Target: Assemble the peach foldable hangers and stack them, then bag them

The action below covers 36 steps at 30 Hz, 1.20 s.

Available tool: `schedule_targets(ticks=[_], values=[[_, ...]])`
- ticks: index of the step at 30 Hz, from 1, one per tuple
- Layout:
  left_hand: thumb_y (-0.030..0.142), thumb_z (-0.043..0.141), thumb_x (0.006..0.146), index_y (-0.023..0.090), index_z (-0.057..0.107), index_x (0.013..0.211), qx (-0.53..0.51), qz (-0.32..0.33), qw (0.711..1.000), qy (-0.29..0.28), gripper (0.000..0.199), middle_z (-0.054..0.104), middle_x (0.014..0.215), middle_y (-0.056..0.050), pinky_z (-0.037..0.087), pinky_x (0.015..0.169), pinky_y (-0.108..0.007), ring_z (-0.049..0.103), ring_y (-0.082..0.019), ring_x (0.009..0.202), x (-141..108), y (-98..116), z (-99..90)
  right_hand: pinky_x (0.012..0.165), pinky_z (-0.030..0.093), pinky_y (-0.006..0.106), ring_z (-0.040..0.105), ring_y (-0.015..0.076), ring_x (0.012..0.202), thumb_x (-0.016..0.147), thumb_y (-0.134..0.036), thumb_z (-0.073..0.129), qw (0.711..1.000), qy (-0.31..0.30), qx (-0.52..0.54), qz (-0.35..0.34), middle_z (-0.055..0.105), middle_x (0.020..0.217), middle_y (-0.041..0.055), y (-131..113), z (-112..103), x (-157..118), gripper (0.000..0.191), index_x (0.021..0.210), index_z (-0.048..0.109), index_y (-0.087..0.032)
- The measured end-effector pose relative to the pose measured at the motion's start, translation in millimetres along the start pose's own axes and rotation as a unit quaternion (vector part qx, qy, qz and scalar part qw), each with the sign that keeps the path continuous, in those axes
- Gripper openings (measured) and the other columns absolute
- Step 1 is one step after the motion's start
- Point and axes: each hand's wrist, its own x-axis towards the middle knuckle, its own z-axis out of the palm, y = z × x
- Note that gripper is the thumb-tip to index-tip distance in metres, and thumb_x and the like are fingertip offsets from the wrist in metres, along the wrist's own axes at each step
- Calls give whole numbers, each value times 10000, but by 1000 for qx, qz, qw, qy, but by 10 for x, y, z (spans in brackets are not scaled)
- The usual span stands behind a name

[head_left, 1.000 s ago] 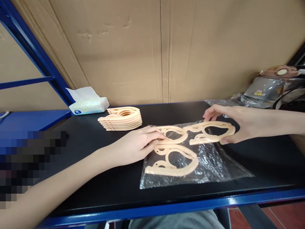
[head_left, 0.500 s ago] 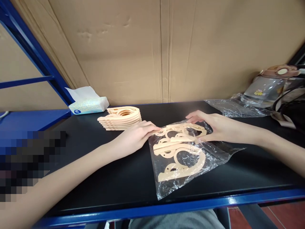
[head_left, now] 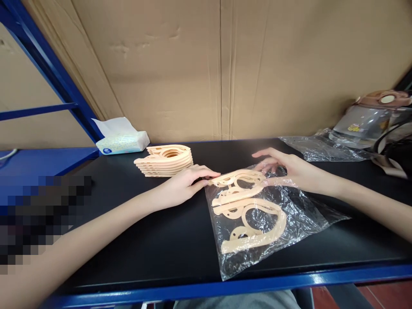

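Note:
A clear plastic bag [head_left: 236,268] lies flat on the black table, with two beige folding hangers inside. The upper hanger [head_left: 225,196] sits above the lower hanger [head_left: 254,243]. My left hand [head_left: 188,184] pinches the bag's upper left edge, by the upper hanger's end. At the other end is my right hand [head_left: 289,174], its fingers apart and its thumb against the bag by the curved part of that hanger. Some of its fingertips are behind the film. Left of the bag stands a neat stack of beige folding hangers [head_left: 164,165], just beyond my left hand.
A tissue pack [head_left: 124,142] is at the back left. Another clear plastic bag [head_left: 309,148] lies at the back right, beside a water bottle [head_left: 363,122] and a dark bag with straps [head_left: 394,150]. Cardboard [head_left: 180,73] walls the back; a blue rail [head_left: 180,293] edges the front.
The upper hanger has shifted in the bag and lies closer above the lower one. My right hand's fingers have spread wider. The bag sits slightly lower and further right in view.

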Motion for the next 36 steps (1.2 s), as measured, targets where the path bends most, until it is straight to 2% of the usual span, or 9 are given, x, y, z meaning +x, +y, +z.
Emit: schedule_targets(ticks=[3,5,11,16,22,30,36], values=[[140,414,945,223,532,1258,5,19,999,-34,345,596,1196,-44,423,947,-291,548,-155,1084,-25,-9,-65,722,461,353,622,181,844,754,-474,665,1000,2,16,-7,677,1094,62,-3,27,1,610,1253,395,-250],[170,428,952,226,542,1250,15,24,999,-36,324,597,1190,-42,425,934,-286,549,-156,1077,-32,-18,-84,708,454,350,625,177,826,759,-477,658,1000,3,18,-12,678,1083,58,-8,39,-1,608,1255,393,-248],[211,490,933,220,590,1201,38,15,999,-1,286,654,1091,-40,444,889,-300,595,-170,992,-18,-42,-57,694,445,351,630,200,848,774,-488,639,1000,10,6,-19,680,1067,61,-18,102,-16,593,1264,401,-253],[207,518,915,229,602,1174,17,4,1000,13,273,657,1159,-10,451,911,-285,599,-159,1036,-19,-12,-59,769,445,380,625,215,905,806,-490,598,1000,10,5,-26,674,1083,69,-26,111,-22,578,1293,399,-250],[173,441,934,246,581,1210,59,7,998,5,318,645,1186,-8,452,927,-306,592,-164,1059,-23,39,-51,820,445,407,620,209,917,769,-446,661,998,-40,30,-39,645,1170,79,16,46,-12,697,1356,329,-269],[170,382,950,217,566,1228,55,-14,998,21,336,631,1186,-24,457,932,-298,581,-164,1073,-29,18,20,807,439,372,622,210,931,786,-458,644,999,-19,-26,-44,682,1100,51,-22,48,-38,661,1362,377,-274],[95,290,942,200,504,1283,94,15,995,3,416,512,1345,-27,360,1067,-307,480,-149,1224,-62,164,-36,725,471,325,640,195,863,781,-510,628,997,-19,-70,-34,697,1010,42,-53,21,-52,667,1356,397,-264]])
